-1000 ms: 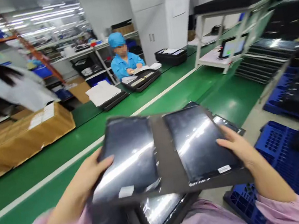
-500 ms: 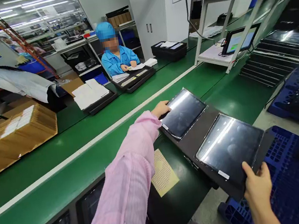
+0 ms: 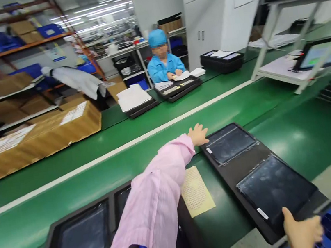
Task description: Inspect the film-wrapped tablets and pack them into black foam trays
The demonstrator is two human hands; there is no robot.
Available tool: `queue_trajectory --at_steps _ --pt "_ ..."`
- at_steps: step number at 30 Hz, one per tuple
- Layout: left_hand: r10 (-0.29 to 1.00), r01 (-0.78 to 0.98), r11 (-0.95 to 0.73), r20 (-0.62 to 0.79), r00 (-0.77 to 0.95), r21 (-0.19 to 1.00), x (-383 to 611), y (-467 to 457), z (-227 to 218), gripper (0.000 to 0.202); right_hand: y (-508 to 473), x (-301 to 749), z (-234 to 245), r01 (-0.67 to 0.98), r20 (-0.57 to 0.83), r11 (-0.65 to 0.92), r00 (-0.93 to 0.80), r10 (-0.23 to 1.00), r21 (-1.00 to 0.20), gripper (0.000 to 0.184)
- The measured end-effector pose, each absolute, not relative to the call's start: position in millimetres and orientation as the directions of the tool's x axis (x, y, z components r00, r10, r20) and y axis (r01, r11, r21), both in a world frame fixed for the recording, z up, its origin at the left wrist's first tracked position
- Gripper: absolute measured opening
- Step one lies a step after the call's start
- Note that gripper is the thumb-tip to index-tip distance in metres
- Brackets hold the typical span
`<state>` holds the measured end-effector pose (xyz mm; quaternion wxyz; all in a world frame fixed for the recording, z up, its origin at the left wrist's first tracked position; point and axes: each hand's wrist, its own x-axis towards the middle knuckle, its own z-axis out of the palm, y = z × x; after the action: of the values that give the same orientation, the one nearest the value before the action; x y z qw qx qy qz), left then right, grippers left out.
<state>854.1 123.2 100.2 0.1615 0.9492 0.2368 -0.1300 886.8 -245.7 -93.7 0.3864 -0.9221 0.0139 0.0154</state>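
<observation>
Two dark panels (image 3: 278,190): flat on black tray (image 3: 246,163)
Left hand (image 3: 198,135): fingers outspread, at far end
Right hand (image 3: 302,230): at near end; I cannot tell its grip

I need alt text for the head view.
Left hand and right hand at opposite ends of a black tray with two dark panels, overhanging a green bench. A yellow sheet lies alongside; a worker in blue is beyond.
</observation>
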Motion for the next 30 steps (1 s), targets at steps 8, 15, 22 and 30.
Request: queue_trajectory --at_steps 8,15,22,30 --pt "0.649 0.632 -0.705 -0.066 0.758 0.322 566 123 206 0.058 -151 861 18 0.436 0.180 -0.515 0.862 0.474 -0.738 0.085" --pt "0.976 0.910 -0.104 -0.136 0.171 0.401 302 34 149 0.065 -23 701 91 0.737 0.300 0.161 0.059 0.952 -0.656 0.029" --pt "0.983 0.681 0.069 -0.168 0.079 0.729 263 -19 81 0.066 64 561 94 0.919 0.068 0.209 -0.197 0.978 -0.335 0.024" --pt "0.967 0.475 0.228 -0.253 -0.013 0.850 277 -9 59 0.079 52 536 68 0.987 0.257 0.118 -0.086 0.962 -0.109 0.026"
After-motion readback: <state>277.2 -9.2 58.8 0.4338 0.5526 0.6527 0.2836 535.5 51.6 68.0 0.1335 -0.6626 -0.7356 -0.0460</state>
